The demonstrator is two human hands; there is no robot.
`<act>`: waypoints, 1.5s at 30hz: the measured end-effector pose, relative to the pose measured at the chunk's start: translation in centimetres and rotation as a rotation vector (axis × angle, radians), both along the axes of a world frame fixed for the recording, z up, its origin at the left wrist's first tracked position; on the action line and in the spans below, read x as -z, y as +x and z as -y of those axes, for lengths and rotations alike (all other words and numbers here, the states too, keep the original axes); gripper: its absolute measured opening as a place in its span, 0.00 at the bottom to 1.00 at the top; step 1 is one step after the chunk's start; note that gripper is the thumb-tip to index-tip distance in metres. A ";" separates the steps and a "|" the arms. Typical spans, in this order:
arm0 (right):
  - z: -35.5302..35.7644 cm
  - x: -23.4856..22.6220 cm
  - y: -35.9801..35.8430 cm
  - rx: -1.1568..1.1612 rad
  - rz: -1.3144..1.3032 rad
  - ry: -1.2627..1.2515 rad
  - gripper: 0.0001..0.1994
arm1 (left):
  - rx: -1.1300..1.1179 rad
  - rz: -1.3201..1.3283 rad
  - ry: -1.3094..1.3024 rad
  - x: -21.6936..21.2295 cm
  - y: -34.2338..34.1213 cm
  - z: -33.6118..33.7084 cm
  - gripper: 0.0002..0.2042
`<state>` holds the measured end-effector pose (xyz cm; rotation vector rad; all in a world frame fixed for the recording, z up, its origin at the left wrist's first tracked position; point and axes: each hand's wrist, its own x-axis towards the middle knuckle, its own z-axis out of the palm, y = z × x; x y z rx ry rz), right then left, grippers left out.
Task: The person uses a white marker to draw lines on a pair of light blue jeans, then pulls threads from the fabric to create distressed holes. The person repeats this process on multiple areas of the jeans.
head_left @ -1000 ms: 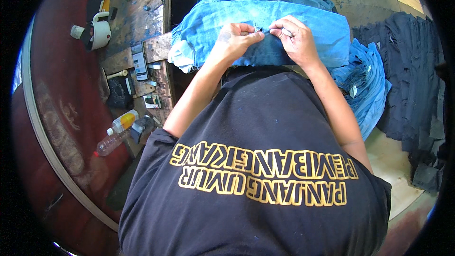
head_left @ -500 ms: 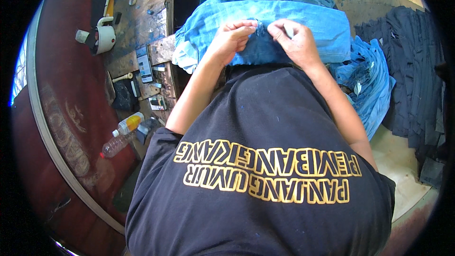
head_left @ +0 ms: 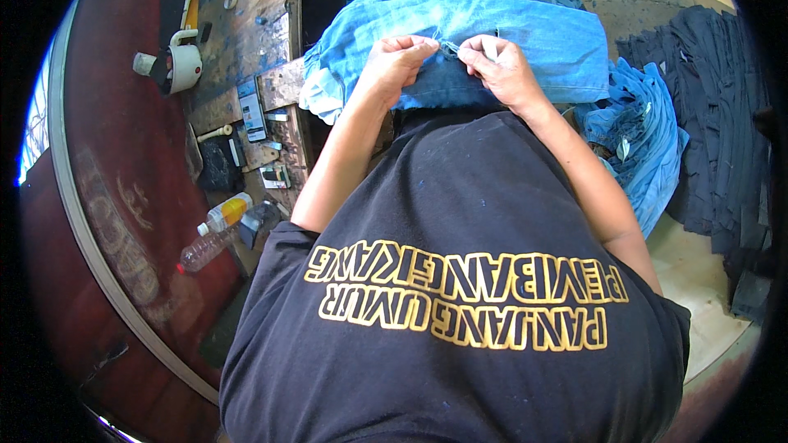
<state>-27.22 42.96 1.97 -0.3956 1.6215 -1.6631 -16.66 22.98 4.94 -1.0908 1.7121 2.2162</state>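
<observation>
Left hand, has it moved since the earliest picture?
Yes, the left hand has shifted slightly left, closer to the smartphone lying on the wooden workbench.

The person's shirt [head_left: 460, 205] is black with short sleeves [head_left: 267, 279]. It has two rows of big letters [head_left: 492, 279] with yellow edges and tiny blue specks [head_left: 447, 404].

Two rows of gold-outlined capitals [head_left: 492, 277], upside down, across a black T-shirt [head_left: 468, 197]
</observation>
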 end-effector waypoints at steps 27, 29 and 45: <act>0.3 0.7 0.0 -0.091 -0.153 0.000 0.11 | 0.067 -0.042 -0.003 0.7 0.1 -1.2 0.08; 0.2 0.8 0.2 -0.081 -0.136 0.029 0.11 | 0.063 -0.037 0.014 1.0 0.5 -1.4 0.08; 0.8 -0.3 -0.5 -0.092 0.148 0.084 0.10 | 0.090 -0.119 -0.063 1.6 1.1 -2.1 0.11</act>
